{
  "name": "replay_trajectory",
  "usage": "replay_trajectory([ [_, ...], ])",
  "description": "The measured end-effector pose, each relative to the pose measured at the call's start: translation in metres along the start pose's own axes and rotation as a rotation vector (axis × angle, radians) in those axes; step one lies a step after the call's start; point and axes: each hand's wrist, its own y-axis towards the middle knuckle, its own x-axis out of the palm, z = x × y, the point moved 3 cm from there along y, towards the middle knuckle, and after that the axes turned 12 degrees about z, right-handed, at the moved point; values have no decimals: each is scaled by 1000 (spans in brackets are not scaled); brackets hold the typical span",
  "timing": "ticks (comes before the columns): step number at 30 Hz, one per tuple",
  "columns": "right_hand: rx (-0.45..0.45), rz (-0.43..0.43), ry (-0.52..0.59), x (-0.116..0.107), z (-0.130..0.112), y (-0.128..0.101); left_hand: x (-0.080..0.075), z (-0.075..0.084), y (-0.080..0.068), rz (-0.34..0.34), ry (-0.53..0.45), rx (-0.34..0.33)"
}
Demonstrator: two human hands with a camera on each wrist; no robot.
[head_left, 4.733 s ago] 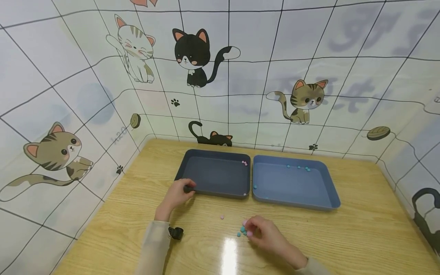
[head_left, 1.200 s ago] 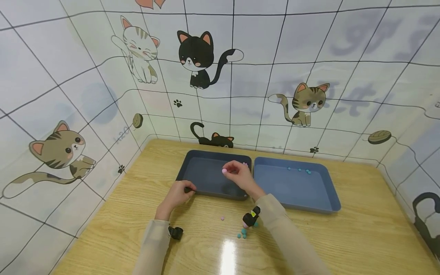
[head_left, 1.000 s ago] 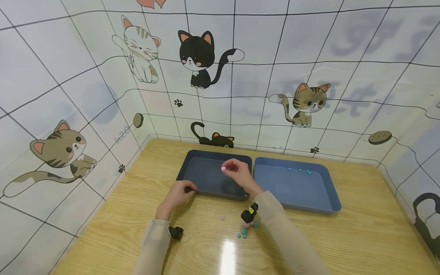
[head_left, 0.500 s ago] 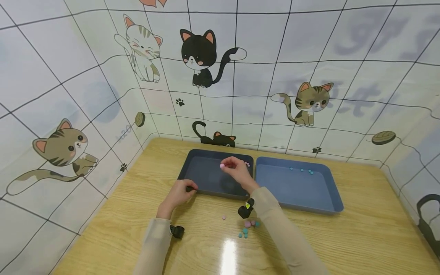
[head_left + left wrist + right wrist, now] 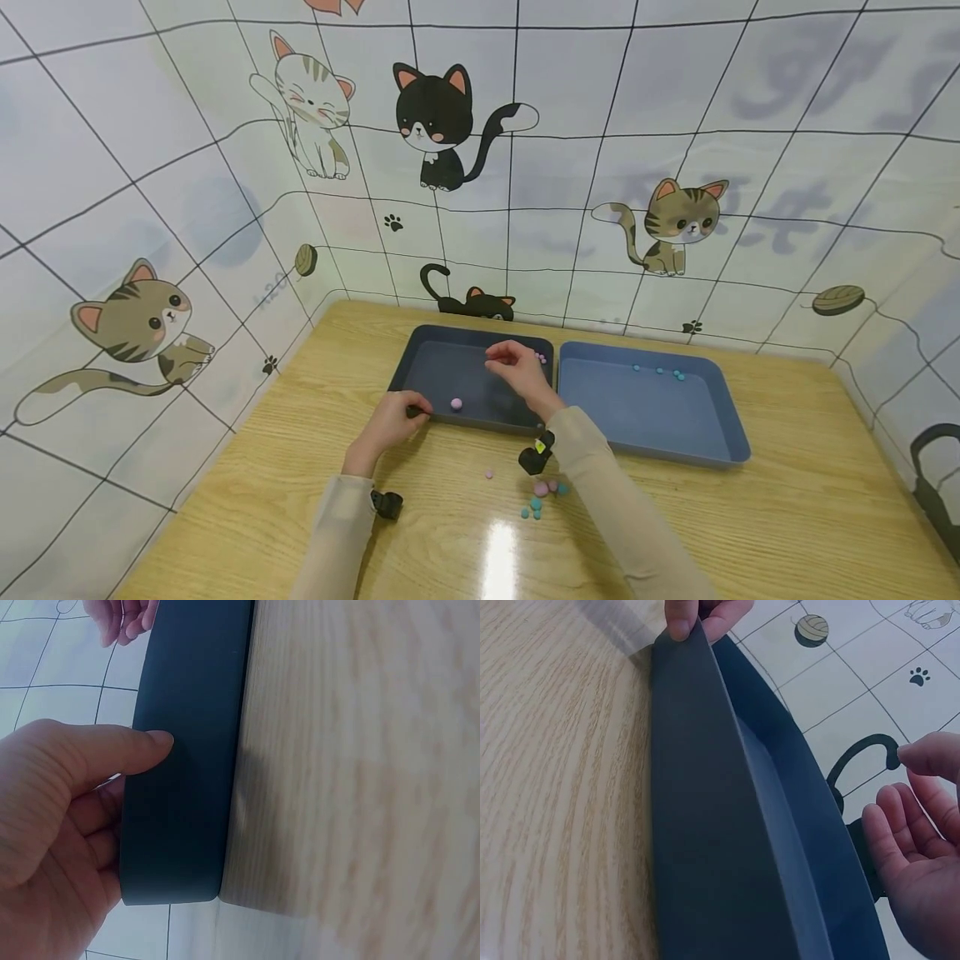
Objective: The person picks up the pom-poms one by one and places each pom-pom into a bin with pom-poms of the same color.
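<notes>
My left hand [image 5: 386, 427] pinches the near left wall of a dark grey tray [image 5: 448, 371]; in the left wrist view its thumb [image 5: 146, 752] lies on the outer face, the other fingers behind the wall. Over the same tray hovers my right hand [image 5: 522, 377], holding nothing, its thumb apart from loosely bent fingers [image 5: 900, 817] in the right wrist view. A pink ball [image 5: 456, 404] lies inside the tray by the front wall. Several smaller pink balls [image 5: 541, 358] sit in its back right corner.
A blue tray [image 5: 645, 408] stands to the right, with several small teal balls [image 5: 660, 371] along its back. On the wooden table [image 5: 795, 500] in front lie teal balls [image 5: 536, 504], pink balls [image 5: 541, 489] and a lone pink one [image 5: 489, 474]. Cat-printed sheeting [image 5: 547, 167] surrounds the table.
My right hand went from the balls on the table to above the dark tray with a pink ball, then released it; the ball now lies near the front wall. The left hand stayed put.
</notes>
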Motion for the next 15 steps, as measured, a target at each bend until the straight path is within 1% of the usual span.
replay_trajectory([
  [8,-23,-24,32,-10,-13,-6,0,0,-1,-18,-15,-12],
  [13,-62,-53,31,-21,-42,-22,-1,0,-1,-14,-19,-22],
  [15,-57,-70,20,-26,-51,-30,-1,0,-1,-10,-17,-21],
])
